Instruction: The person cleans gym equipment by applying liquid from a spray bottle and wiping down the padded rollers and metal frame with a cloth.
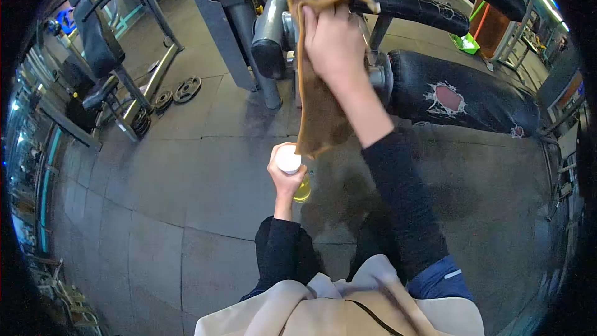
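My left hand (286, 176) is wrapped round a spray bottle (301, 190) with a white top and yellow liquid low in it. Higher up, my right hand (336, 40) grips a brown cloth (320, 118), its fingers closed on the fabric. The cloth hangs down in front of the machine's metal parts, and its lower corner reaches beside the white top. Right of the cloth is a black padded roller (460, 90) with torn covering. Part of the machine behind the cloth is hidden.
A grey machine post (227, 31) stands left of the cloth. Another black pad (410, 9) is above the roller. Weight plates (186, 89) lie on the floor by a seated machine (102, 56) at the left. A green bin (465, 43) is at the upper right.
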The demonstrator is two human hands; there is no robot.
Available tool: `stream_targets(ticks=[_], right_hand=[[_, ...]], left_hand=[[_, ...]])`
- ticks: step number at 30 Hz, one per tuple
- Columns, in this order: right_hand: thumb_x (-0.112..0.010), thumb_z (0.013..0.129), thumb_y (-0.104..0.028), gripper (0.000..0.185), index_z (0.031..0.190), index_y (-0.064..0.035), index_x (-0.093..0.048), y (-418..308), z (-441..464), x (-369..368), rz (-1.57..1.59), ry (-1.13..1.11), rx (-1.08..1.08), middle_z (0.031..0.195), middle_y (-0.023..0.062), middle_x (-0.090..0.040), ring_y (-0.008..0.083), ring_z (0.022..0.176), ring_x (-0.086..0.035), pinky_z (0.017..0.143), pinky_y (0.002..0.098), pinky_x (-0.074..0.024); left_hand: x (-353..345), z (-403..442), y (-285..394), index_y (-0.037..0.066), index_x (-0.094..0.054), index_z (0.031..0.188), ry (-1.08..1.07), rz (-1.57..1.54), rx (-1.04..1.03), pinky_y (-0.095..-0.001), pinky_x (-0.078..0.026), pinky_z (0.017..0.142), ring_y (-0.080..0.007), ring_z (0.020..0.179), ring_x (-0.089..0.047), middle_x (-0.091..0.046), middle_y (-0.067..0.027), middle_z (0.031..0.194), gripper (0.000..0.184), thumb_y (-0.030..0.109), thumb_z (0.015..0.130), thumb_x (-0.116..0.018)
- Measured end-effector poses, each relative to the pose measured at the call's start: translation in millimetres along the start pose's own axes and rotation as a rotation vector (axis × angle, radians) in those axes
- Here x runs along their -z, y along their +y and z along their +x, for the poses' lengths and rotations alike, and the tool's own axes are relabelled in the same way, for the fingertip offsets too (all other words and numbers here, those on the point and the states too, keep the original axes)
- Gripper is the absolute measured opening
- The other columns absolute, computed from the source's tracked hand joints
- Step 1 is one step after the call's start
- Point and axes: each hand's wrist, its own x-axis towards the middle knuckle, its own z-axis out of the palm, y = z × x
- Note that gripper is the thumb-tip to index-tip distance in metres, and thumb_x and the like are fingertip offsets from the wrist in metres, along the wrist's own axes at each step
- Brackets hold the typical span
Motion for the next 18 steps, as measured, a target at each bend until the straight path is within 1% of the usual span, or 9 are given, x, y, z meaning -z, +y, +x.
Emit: stream_targets(ticks=[3,4,9,11,13,14,15,17,18], right_hand=[[-0.053,0.087,-0.027,0.032,0.1,0.0014,-0.061,4.0,-50.6,1.2,0.172,-0.159,-0.081,0.103,0.0227,-0.058,0.0416,0.102,-0.052,0.091,0.0511,-0.0368],[-0.053,0.087,-0.027,0.032,0.1,0.0014,-0.061,2.7,-64.2,6.9,0.172,-0.165,-0.082,0.103,0.0227,-0.058,0.0416,0.102,-0.052,0.091,0.0511,-0.0368],[-0.055,0.082,-0.018,0.037,0.115,-0.0008,-0.054,5.2,-67.1,6.1,-0.001,0.064,0.139,0.11,0.0228,-0.057,0.0388,0.107,-0.051,0.101,0.0535,-0.028],[-0.053,0.084,-0.019,0.034,0.112,0.0002,-0.054,0.2,-53.1,11.0,0.007,0.063,0.13,0.109,0.0227,-0.057,0.0359,0.106,-0.052,0.098,0.0528,-0.0332],[-0.051,0.088,-0.023,0.035,0.111,0.0034,-0.051,-5.8,-39.6,14.0,0.094,-0.139,-0.071,0.105,0.0249,-0.054,0.0397,0.1,-0.052,0.089,0.0488,-0.0407],[-0.049,0.091,-0.028,0.035,0.104,0.0046,-0.051,-3.1,-30.6,6.3,-0.04,0.086,0.076,0.098,0.0244,-0.055,0.0388,0.09,-0.055,0.08,0.0453,-0.0456],[-0.05,0.089,-0.034,0.038,0.097,0.0028,-0.059,2.0,-21.2,-2.5,-0.105,0.142,0.102,0.09,0.0183,-0.06,0.0384,0.082,-0.061,0.069,0.0462,-0.0507],[-0.047,0.091,-0.035,0.04,0.09,0.0022,-0.062,-4.7,0.3,1.7,-0.033,0.026,-0.005,0.083,0.0172,-0.062,0.0379,0.074,-0.062,0.061,0.0448,-0.0522],[-0.044,0.092,-0.036,0.043,0.087,0.002,-0.063,-7.6,12.6,5.8,-0.05,-0.147,-0.079,0.086,0.0188,-0.064,0.036,0.079,-0.064,0.064,0.0434,-0.0532]], left_hand=[[-3.3,-1.3,-1.9,-0.001,-0.06,0.088,0.012,-0.023,-0.015,-0.0301,-0.048,0.077,-0.0202,0.085,-0.062,-0.061,-0.0086,0.092,0.035,0.002,0.053,-0.066],[-2.9,-1.7,-1.0,-0.001,-0.06,0.088,0.011,-0.026,0.007,-0.03,-0.048,0.077,-0.0203,0.085,-0.062,-0.061,-0.0088,0.092,0.035,0.001,0.053,-0.067],[-4.2,-0.1,4.4,-0.001,-0.06,0.088,0.007,-0.007,-0.003,-0.0296,-0.048,0.077,-0.0207,0.085,-0.062,-0.061,-0.009,0.092,0.036,0.0,0.053,-0.066],[-3.7,-1.5,6.4,-0.001,-0.06,0.088,-0.046,0.042,0.051,-0.0294,-0.048,0.077,-0.0207,0.085,-0.061,-0.06,-0.0086,0.091,0.037,-0.001,0.051,-0.064],[-3.4,-1.8,5.4,0.0,-0.06,0.089,-0.049,0.016,0.074,-0.0292,-0.047,0.077,-0.0205,0.085,-0.061,-0.06,-0.0082,0.091,0.039,0.0,0.05,-0.063],[-3.4,-1.2,4.5,0.0,-0.06,0.089,-0.044,0.008,0.068,-0.0294,-0.047,0.077,-0.0207,0.085,-0.061,-0.06,-0.0085,0.09,0.039,0.0,0.05,-0.063],[-3.7,-1.3,3.9,0.0,-0.059,0.089,-0.039,-0.001,0.06,-0.0295,-0.047,0.076,-0.0209,0.085,-0.061,-0.059,-0.0088,0.09,0.04,0.001,0.049,-0.064],[-5.9,-1.5,5.4,-0.001,-0.059,0.089,-0.027,-0.012,0.039,-0.0297,-0.047,0.076,-0.0216,0.084,-0.061,-0.059,-0.0094,0.09,0.04,0.002,0.05,-0.065],[-7.2,-0.9,6.7,-0.001,-0.059,0.088,-0.015,-0.023,0.017,-0.0299,-0.047,0.075,-0.0222,0.083,-0.061,-0.059,-0.0099,0.09,0.039,0.002,0.05,-0.065]])
